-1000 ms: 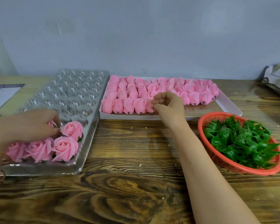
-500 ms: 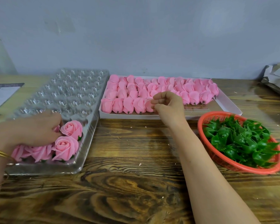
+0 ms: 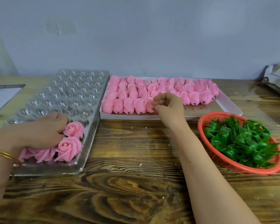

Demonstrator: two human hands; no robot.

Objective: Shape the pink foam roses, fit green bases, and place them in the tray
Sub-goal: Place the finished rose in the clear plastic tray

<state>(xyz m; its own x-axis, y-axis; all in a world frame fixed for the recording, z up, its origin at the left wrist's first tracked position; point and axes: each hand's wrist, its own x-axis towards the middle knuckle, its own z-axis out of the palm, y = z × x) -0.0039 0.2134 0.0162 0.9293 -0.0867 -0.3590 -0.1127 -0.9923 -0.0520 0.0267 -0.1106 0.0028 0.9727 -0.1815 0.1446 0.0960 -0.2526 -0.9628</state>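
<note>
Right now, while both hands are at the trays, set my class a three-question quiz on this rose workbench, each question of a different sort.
1. Which hand pinches a closed pink foam bud in the white box? A: left hand. B: right hand.
2. Fill in: the opened pink roses sit at the ___ end of the clear plastic tray.
3. True or false: the green bases lie in that tray.

Key: 1 B. 2 near. 3 False; they fill the red basket.
</note>
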